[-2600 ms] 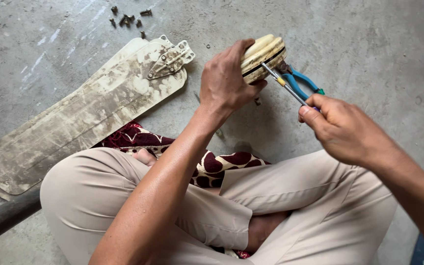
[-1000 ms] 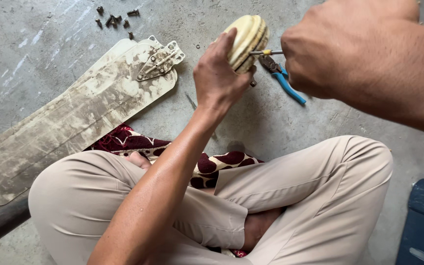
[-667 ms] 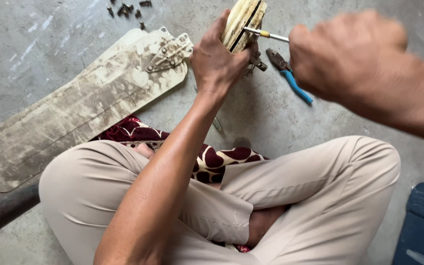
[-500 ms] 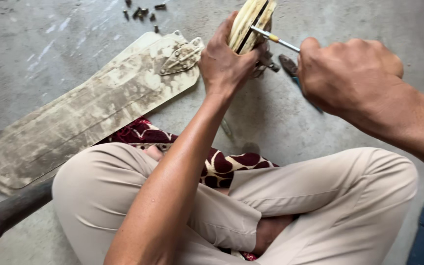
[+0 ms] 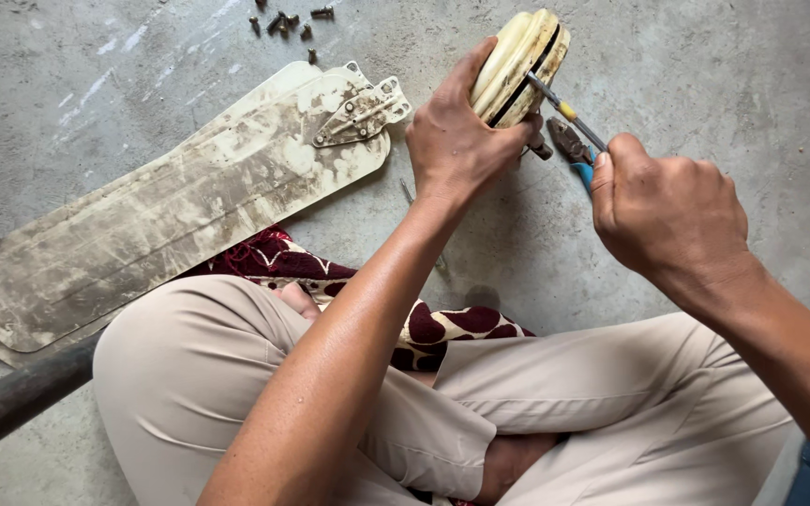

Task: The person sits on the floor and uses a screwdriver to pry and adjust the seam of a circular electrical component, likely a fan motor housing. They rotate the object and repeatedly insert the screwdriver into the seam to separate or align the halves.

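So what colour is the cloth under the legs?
The cloth is dark red with cream patches, seen in the head view.

You are looking down at a grey concrete floor (image 5: pixel 705 56) with pale scuffs and little specks (it looks rough and dusty). Soft, even light falls on it. A red and cream patterned mat (image 5: pixel 283 267) lies on it. No walls or windows show.
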